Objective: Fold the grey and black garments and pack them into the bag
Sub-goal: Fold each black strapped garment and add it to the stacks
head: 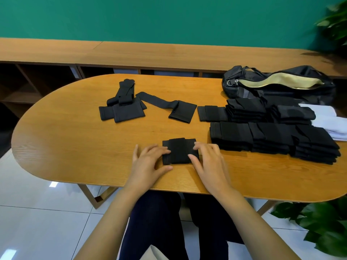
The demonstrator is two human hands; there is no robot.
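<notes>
A small folded black garment [179, 151] lies flat near the table's front edge. My left hand [148, 162] rests at its left side with straight fingers touching the cloth. My right hand [210, 158] presses on its right side, fingers spread and relaxed. Behind it, a half-folded black garment [178, 108] with a trailing strip lies mid-table, and a loose heap of black garments [122, 106] lies further left. Several stacks of folded black garments [272, 136] fill the right side. The black bag [277, 85] lies open at the back right, showing a pale lining.
The oval wooden table [75, 147] has bare wood at the left and front. White folded cloth [330, 122] lies at the right edge beside the stacks. Green plants [319, 226] stand at lower right and upper right. A low wooden shelf [131, 53] runs behind the table.
</notes>
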